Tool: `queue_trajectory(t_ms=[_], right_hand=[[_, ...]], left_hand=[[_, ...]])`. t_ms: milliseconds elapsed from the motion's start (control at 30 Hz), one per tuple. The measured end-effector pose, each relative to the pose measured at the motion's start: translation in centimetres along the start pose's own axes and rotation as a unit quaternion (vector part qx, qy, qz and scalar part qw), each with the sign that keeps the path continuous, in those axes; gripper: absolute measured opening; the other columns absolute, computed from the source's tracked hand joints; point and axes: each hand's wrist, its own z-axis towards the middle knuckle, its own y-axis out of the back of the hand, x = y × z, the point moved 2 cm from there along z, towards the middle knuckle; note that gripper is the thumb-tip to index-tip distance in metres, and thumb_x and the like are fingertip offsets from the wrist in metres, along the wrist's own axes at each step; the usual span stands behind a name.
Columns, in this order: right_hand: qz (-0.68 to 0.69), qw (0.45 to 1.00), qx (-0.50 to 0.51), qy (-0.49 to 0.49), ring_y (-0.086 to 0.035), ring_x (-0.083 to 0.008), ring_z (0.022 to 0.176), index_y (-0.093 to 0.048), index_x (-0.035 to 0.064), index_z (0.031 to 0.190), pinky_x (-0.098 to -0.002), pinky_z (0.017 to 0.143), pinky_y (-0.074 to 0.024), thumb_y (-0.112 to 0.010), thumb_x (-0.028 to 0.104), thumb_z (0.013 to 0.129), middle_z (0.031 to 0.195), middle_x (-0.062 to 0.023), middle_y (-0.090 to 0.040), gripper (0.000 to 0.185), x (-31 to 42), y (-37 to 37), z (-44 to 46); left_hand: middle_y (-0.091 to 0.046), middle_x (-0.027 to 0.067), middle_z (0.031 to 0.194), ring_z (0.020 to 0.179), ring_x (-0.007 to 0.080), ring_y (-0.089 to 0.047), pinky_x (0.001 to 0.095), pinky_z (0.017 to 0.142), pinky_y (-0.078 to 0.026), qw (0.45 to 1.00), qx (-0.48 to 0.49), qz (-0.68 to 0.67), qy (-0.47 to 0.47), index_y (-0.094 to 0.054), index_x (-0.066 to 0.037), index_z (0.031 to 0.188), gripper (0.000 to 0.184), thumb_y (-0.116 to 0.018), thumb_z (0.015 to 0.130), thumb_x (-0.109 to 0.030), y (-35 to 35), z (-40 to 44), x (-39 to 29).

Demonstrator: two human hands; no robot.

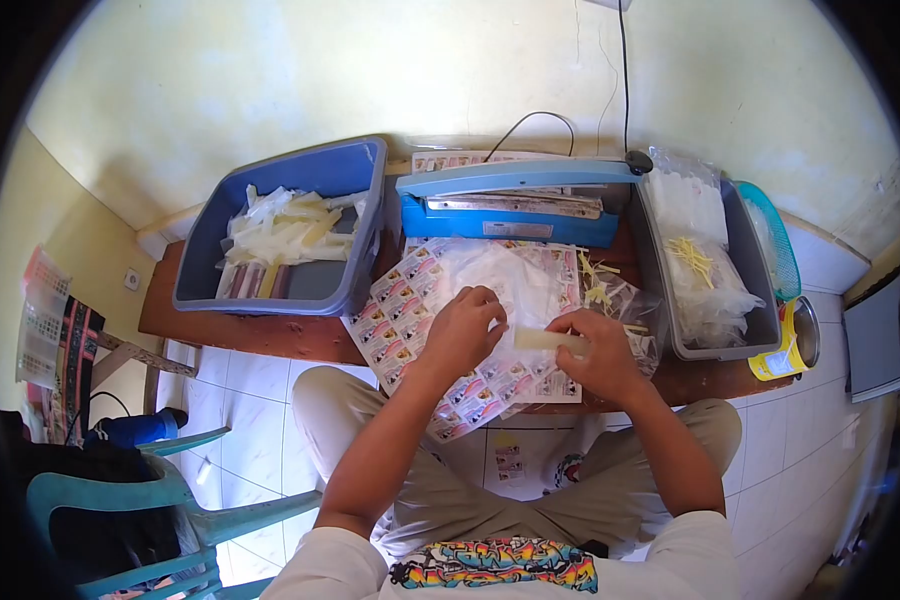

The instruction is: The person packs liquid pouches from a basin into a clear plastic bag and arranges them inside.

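My right hand (598, 350) is closed around a pale yellowish stick-shaped piece (538, 340), which points left toward my other hand. Close by, my left hand (467, 328) is curled over the edge of a pile of clear plastic bags (500, 275); whether its fingertips hold anything is too small to tell. Beneath both hands lie printed label sheets (410, 300). Behind the bags stands a blue heat sealer (510, 222) with its light blue arm (520, 178) above the base. Yellow strips (597, 285) lie right of the bags.
On the left, a blue-grey bin (358, 262) holds wrapped pale pieces. A grey bin (705, 352) with plastic bags stands right, beside a teal basket (787, 265) and a yellow can (778, 360). A teal chair (110, 490) is at lower left.
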Motion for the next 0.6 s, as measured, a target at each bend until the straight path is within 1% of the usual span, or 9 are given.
queue_trajectory(t_ms=[33,100,200,267,333,400,467,533,600], right_hand=[[-0.003,0.999,0.017,0.033,-0.075,-0.0318,0.092,-0.077,0.0057,0.108,-0.041,0.082,-0.0594,-0.077,0.011,0.08,0.104,-0.0143,-0.076,0.028,-0.1,0.1,-0.3],[-0.024,0.998,0.024,0.044,-0.074,-0.0331,0.091,-0.077,0.0058,0.107,-0.0423,0.083,-0.0595,-0.078,0.012,0.08,0.101,-0.014,-0.075,0.028,-0.1,-0.1,-0.5],[-0.042,0.998,0.015,0.045,-0.074,-0.0346,0.09,-0.076,0.0062,0.105,-0.0438,0.083,-0.0598,-0.078,0.013,0.08,0.098,-0.0135,-0.075,0.027,-0.7,-1.1,-0.5],[-0.037,0.999,-0.001,0.032,-0.074,-0.0349,0.089,-0.075,0.0065,0.105,-0.044,0.083,-0.06,-0.077,0.014,0.081,0.098,-0.0133,-0.074,0.026,-1.0,-1.6,-0.4],[-0.011,0.998,-0.067,0.012,-0.074,-0.0346,0.088,-0.074,0.0064,0.103,-0.0448,0.082,-0.0598,-0.077,0.014,0.082,0.097,-0.0134,-0.074,0.023,-1.1,-1.6,0.0],[-0.015,0.997,-0.074,-0.011,-0.074,-0.0344,0.087,-0.072,0.0056,0.102,-0.045,0.082,-0.0596,-0.077,0.013,0.082,0.096,-0.014,-0.073,0.022,-1.2,-1.5,0.2],[-0.022,0.996,-0.081,-0.033,-0.074,-0.0342,0.086,-0.071,0.0049,0.101,-0.0451,0.081,-0.0594,-0.077,0.012,0.083,0.096,-0.0146,-0.073,0.021,-1.6,-1.5,0.5],[-0.018,0.992,-0.116,-0.038,-0.073,-0.032,0.083,-0.069,0.0011,0.101,-0.0418,0.078,-0.0589,-0.078,0.009,0.081,0.094,-0.0149,-0.072,0.024,-2.2,-1.7,0.7],[0.007,0.99,-0.128,-0.066,-0.073,-0.0323,0.083,-0.067,0.0014,0.102,-0.0414,0.077,-0.0587,-0.078,0.008,0.081,0.095,-0.015,-0.071,0.024,-2.2,-1.9,0.9]], left_hand=[[-0.069,0.0067,0.127,0.12,0.0306,-0.066,0.0437,0.095,-0.058,1.0,0.003,0.0,-0.001,-0.075,-0.011,0.103,0.021,-0.085,0.087,-0.02,-0.1,0.2,-0.2],[-0.073,0.0079,0.112,0.109,0.031,-0.07,0.0432,0.09,-0.058,0.997,-0.07,-0.034,-0.024,-0.076,-0.009,0.097,0.01,-0.08,0.093,-0.017,0.2,0.6,-0.8],[-0.074,0.0114,0.106,0.103,0.0337,-0.071,0.044,0.089,-0.057,0.993,-0.083,-0.075,-0.028,-0.075,-0.006,0.101,0.01,-0.078,0.095,-0.013,0.3,1.2,-1.1],[-0.075,0.0132,0.106,0.102,0.0351,-0.072,0.0444,0.089,-0.057,0.992,-0.078,-0.095,-0.034,-0.074,-0.004,0.102,0.01,-0.076,0.096,-0.011,0.2,1.4,-1.0],[-0.075,0.015,0.107,0.102,0.0365,-0.072,0.0449,0.089,-0.057,0.99,-0.072,-0.114,-0.039,-0.074,-0.003,0.104,0.009,-0.074,0.098,-0.01,0.3,1.4,-1.1],[-0.076,0.0174,0.11,0.104,0.0384,-0.072,0.0451,0.09,-0.057,0.987,-0.07,-0.141,-0.033,-0.073,-0.001,0.109,0.012,-0.071,0.099,-0.007,0.6,1.5,-1.3],[-0.076,0.0179,0.111,0.105,0.0388,-0.072,0.0452,0.091,-0.057,0.987,-0.066,-0.14,-0.03,-0.073,-0.001,0.111,0.013,-0.069,0.099,-0.006,0.7,1.5,-1.1],[-0.076,0.0183,0.112,0.107,0.0392,-0.072,0.0453,0.092,-0.057,0.988,-0.062,-0.139,-0.028,-0.073,-0.001,0.113,0.015,-0.068,0.099,-0.004,0.8,1.4,-0.8],[-0.076,0.0173,0.116,0.108,0.0389,-0.072,0.0449,0.094,-0.057,0.991,-0.059,-0.109,-0.058,-0.072,-0.002,0.114,0.018,-0.068,0.096,-0.001,0.7,1.3,-0.6]])
